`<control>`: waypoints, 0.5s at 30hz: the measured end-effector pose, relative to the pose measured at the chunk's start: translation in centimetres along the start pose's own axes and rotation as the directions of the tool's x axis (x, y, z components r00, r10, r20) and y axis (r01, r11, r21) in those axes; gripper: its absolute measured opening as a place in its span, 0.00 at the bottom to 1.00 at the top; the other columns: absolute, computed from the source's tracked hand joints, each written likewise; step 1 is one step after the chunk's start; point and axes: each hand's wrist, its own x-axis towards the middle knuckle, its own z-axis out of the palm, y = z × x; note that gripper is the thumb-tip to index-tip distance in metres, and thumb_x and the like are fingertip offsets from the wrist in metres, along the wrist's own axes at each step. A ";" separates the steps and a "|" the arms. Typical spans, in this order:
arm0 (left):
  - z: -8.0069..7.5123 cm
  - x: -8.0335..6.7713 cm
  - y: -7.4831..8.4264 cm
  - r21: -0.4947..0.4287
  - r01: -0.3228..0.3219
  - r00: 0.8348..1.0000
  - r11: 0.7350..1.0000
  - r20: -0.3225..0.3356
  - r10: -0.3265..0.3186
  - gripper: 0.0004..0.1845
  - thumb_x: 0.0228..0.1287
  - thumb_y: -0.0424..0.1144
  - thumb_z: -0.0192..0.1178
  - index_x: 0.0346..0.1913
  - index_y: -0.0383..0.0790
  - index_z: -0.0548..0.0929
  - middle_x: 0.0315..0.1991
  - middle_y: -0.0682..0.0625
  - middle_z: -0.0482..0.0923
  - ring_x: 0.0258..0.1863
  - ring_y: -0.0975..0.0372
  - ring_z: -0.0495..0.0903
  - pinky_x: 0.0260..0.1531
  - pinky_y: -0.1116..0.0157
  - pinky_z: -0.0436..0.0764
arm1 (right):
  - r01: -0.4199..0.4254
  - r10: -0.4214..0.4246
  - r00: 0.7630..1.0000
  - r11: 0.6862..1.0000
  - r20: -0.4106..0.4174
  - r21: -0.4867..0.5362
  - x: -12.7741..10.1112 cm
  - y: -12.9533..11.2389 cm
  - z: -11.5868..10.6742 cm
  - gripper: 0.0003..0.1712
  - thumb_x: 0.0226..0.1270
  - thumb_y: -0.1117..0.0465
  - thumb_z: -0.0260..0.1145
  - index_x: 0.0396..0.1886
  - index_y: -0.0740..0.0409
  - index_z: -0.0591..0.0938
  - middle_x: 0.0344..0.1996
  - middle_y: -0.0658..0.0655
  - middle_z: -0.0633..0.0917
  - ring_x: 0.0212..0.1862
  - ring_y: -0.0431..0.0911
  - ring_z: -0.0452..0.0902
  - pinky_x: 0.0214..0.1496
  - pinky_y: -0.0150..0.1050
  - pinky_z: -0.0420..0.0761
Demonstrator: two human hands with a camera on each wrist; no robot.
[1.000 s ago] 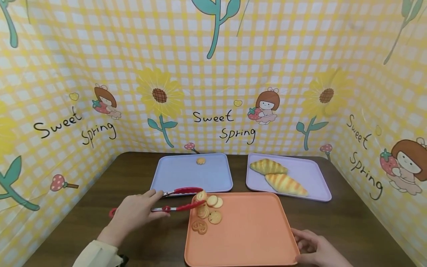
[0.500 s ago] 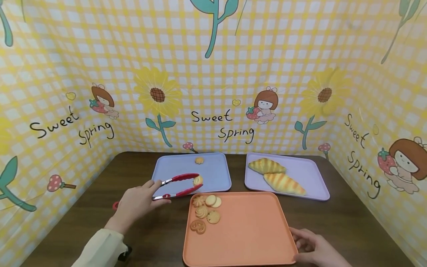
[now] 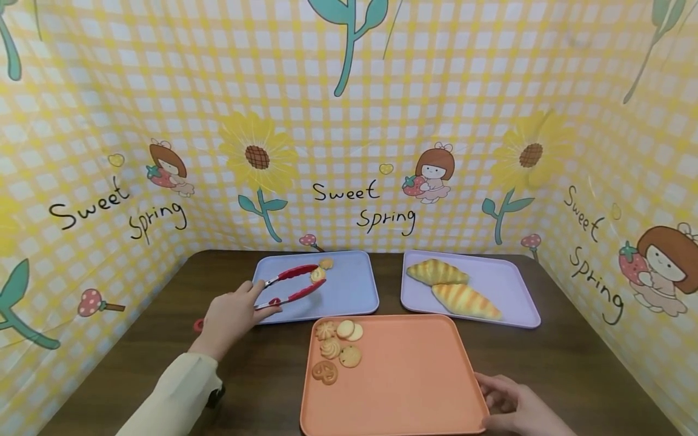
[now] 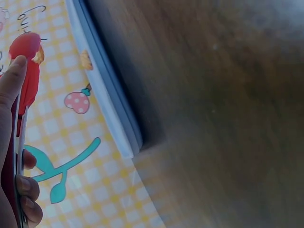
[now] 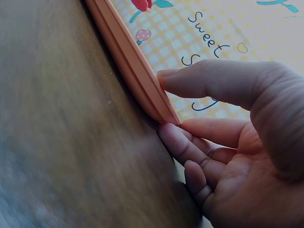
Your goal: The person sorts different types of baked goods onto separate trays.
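Note:
My left hand (image 3: 231,316) holds red-tipped metal tongs (image 3: 299,272). Between the tong tips is a round swirled cookie (image 3: 318,275), over the blue tray (image 3: 349,297). Just behind it a small cookie (image 3: 326,264) lies on that tray. In the left wrist view the red tips (image 4: 31,83) partly hide the gripped cookie (image 4: 39,55). My right hand (image 3: 515,404) holds the right edge of the orange tray (image 3: 403,375) near its front corner; thumb (image 5: 190,83) and fingertips meet the rim in the right wrist view. Several cookies (image 3: 329,348), including a pretzel-shaped one (image 3: 325,372), lie at the orange tray's left.
At the back right stands a lilac tray (image 3: 515,297) with two croissant-shaped breads (image 3: 466,301). All the trays are on a dark wooden table (image 3: 262,387). A yellow checked cloth (image 3: 349,145) with printed flowers surrounds the table on the back and sides.
The tongs, carried by my left hand, have lifted the swirled cookie from the orange tray's back left corner and moved it back over the blue tray. My right hand stays at the orange tray.

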 end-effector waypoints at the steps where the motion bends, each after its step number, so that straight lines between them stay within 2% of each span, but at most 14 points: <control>1: 0.2 0.2 0.0 0.000 0.010 1.000 1.000 0.011 -0.010 0.35 0.48 0.63 0.73 0.46 0.38 0.78 0.27 0.47 0.69 0.09 0.59 0.59 0.10 0.59 0.68 | -0.004 0.004 1.000 1.000 0.000 0.001 0.0 0.0 0.0 0.36 0.64 0.71 0.68 0.67 0.81 0.64 0.44 0.48 0.78 0.41 0.37 0.78 0.39 0.35 0.80; 8: 1.6 1.3 -0.6 0.013 0.041 0.997 0.999 0.057 -0.042 0.34 0.50 0.62 0.73 0.47 0.36 0.77 0.27 0.45 0.70 0.09 0.58 0.60 0.10 0.59 0.68 | -0.036 0.036 0.999 0.999 0.009 0.012 0.1 -0.3 0.0 0.37 0.65 0.70 0.68 0.67 0.84 0.61 0.45 0.50 0.78 0.41 0.37 0.78 0.39 0.35 0.80; 15: 2.6 2.6 -1.2 0.019 0.094 0.982 0.995 0.163 -0.096 0.35 0.53 0.64 0.70 0.51 0.37 0.78 0.29 0.43 0.74 0.10 0.56 0.63 0.12 0.56 0.73 | -0.040 0.040 0.999 0.999 0.009 0.008 0.1 -0.2 -0.1 0.37 0.64 0.70 0.68 0.66 0.84 0.62 0.45 0.50 0.78 0.41 0.37 0.78 0.39 0.35 0.79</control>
